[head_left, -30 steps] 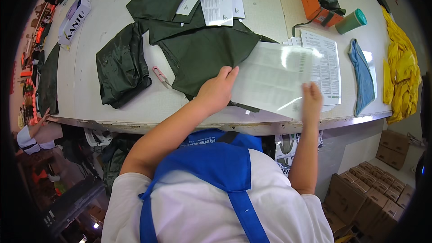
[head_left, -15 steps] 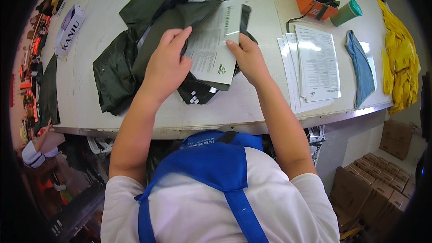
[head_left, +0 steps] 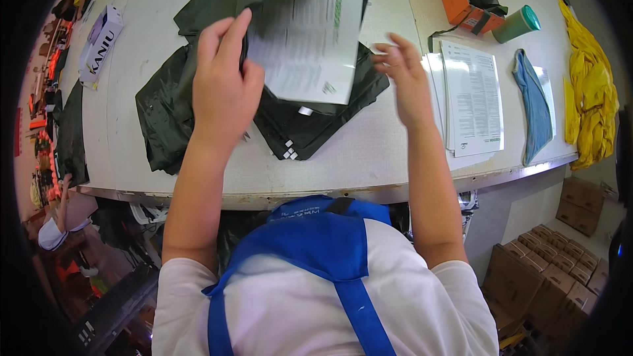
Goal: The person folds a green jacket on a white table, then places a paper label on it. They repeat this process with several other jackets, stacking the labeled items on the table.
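left hand fingers pinch the printed sheet by its left edge, above the dark green garment on the table. right hand fingers spread, released, just right of sheet. step looks like placing sheet onto garment; next needs it lowered flat, squared.

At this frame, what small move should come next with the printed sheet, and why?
Probably lower the printed sheet flat onto the folded dark green garment. The left hand alone holds the sheet at its left edge, tilted above the garment, while the right hand hangs open beside it, touching nothing.
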A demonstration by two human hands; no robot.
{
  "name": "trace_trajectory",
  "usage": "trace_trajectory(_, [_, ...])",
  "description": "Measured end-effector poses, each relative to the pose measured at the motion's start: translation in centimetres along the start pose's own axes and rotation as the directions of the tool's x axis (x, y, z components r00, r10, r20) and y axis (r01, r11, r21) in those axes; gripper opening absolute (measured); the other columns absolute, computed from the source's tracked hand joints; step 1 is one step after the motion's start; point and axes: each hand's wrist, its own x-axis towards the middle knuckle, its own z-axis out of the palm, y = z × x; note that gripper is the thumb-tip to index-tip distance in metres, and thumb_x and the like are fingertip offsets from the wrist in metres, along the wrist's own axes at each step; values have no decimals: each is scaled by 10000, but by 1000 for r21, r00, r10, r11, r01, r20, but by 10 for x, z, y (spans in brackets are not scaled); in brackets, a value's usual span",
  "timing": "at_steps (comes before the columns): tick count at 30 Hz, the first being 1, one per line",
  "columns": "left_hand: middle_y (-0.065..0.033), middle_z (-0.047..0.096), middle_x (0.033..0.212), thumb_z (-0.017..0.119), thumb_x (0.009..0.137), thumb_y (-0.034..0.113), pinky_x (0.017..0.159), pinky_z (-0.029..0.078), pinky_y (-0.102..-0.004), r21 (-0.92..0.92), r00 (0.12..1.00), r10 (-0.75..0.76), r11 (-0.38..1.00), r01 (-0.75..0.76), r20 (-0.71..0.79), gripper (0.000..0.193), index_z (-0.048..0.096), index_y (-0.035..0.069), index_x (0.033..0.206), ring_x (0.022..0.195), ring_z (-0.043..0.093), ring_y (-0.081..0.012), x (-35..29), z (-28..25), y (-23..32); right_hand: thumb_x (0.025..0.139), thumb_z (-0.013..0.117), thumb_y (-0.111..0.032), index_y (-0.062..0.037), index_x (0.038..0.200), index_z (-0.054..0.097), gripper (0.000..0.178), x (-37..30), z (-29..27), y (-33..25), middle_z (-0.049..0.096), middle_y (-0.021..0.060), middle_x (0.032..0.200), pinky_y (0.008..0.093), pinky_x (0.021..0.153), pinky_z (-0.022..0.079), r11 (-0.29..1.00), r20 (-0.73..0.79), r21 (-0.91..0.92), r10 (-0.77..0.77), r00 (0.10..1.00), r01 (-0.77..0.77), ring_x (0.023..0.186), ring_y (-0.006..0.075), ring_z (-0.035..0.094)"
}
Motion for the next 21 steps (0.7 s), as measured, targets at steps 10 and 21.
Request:
trace_trajectory(10, [-149, 494, 1224, 655, 801, 133, 932, 434, -395, 169, 847, -129, 985, 47, 517, 526, 479, 67, 1292, 1099, 494, -333, -96, 124, -65, 694, 777, -465, 37, 1247, 444, 817, -72, -219, 62, 474, 245, 1256, 450, 942, 409, 211, -953, -282, -175, 248, -936, 1166, 346, 462])
trace_trajectory(21, [-173, 542, 935, 504, 820, -1, 774, 469, -435, 20, 789, -171, 980, 197, 590, 365, 541, 154, 1148, 883, 563, -370, -102, 122, -62, 866, 630, -248, 2, 848, 611, 251, -102, -304, 83, 622, 112, 785, 337, 639, 454, 682, -873, -447, -191, 449, -579, 625, 205, 498])
